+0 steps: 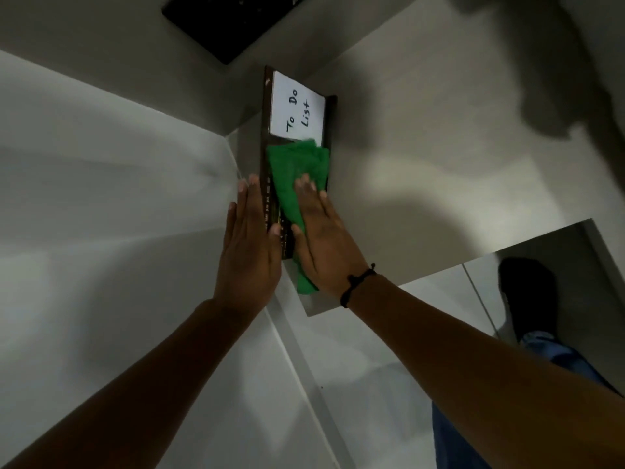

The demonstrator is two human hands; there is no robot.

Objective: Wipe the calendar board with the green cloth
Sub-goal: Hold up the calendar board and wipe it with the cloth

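Note:
A dark brown calendar board (pixel 265 130) hangs on a pale wall, with a white "To Do List" panel (pixel 297 108) in its upper part. The green cloth (pixel 297 170) lies bunched over the board's lower half. My right hand (pixel 321 235) presses flat on the cloth, fingers spread, with a black cord around the wrist. My left hand (pixel 248 245) rests flat against the board's left edge and the wall beside it, thumb touching the board's printed strip. The lower part of the board is hidden behind the cloth and hands.
A black rectangular panel (pixel 230 22) sits on the wall above the board. A wall corner (pixel 233 154) runs just left of the board. To the lower right lies the floor, with my dark shoe (pixel 527 299) and a blue trouser leg (pixel 473 431).

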